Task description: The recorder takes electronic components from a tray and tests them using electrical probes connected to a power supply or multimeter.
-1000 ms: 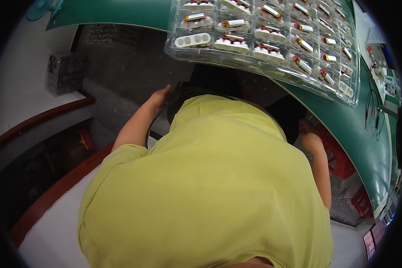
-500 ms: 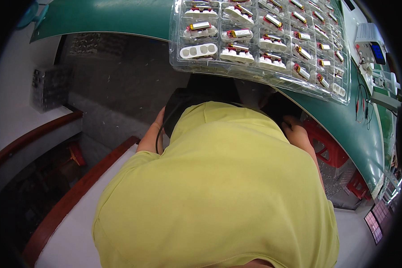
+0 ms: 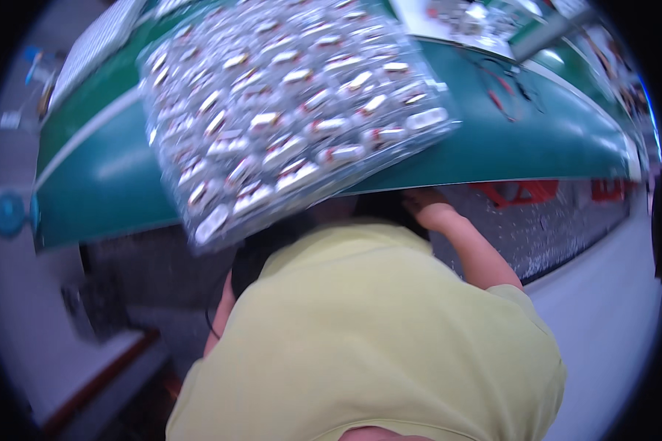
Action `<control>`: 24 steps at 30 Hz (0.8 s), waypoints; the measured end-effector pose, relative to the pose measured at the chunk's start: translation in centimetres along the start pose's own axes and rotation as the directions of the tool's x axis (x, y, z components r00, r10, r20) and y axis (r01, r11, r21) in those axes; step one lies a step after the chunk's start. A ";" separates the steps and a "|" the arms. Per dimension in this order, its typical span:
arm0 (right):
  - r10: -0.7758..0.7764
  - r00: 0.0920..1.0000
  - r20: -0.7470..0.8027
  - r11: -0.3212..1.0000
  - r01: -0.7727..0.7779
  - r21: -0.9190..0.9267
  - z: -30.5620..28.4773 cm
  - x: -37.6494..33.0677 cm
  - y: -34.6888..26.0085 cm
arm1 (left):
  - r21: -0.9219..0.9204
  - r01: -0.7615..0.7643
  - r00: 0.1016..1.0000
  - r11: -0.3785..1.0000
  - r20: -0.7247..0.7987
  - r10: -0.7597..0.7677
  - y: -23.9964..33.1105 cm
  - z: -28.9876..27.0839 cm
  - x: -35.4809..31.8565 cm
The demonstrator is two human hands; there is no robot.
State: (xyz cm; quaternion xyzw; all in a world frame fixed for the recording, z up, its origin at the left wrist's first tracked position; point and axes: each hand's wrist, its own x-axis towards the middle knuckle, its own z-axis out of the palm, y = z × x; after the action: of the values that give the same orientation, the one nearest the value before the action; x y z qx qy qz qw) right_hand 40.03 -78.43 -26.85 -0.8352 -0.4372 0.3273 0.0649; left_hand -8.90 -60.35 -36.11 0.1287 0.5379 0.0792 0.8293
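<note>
My right hand [image 3: 428,209] is low, at the underside of the table's front edge and against dark cloth by my lap. Its fingers are blurred and partly in shade, so I cannot make out anything in them. Of my left side only a strip of the forearm [image 3: 223,309] shows past my yellow-green shirt; the hand itself is hidden. A thin dark cord [image 3: 212,323] loops beside that arm. Above my lap, a clear plastic tray [image 3: 443,110] lies on the green table [image 3: 485,143], its front corner jutting past the edge. Small white parts with silver cells and red wires fill its compartments.
Another pale tray [image 3: 95,55] stands at the far left. Test leads [image 3: 504,95] lie on the table at the right, near a grey arm [image 3: 552,35]. Red stools [image 3: 518,192] stand beneath the table's right side. A wooden-edged ledge [image 3: 103,382] runs at lower left.
My view has swung to the right and up, so the tray appears further left and more of the table shows. My right hand stays low beneath the table edge; the left has slipped from sight.
</note>
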 end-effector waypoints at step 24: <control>-0.273 0.792 -0.546 0.566 -0.327 -0.757 -28.6 9.6 20.0 | 0.578 -0.564 0.635 0.590 -0.152 0.757 11.0 21.2 -10.0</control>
State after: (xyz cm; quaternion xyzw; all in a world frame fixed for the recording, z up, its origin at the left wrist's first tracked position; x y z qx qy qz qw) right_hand 74.91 -78.07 -17.18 -0.8311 -0.4781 -0.2015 -0.2002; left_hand 6.38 -55.25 -15.85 0.5056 0.6007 0.2760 0.5544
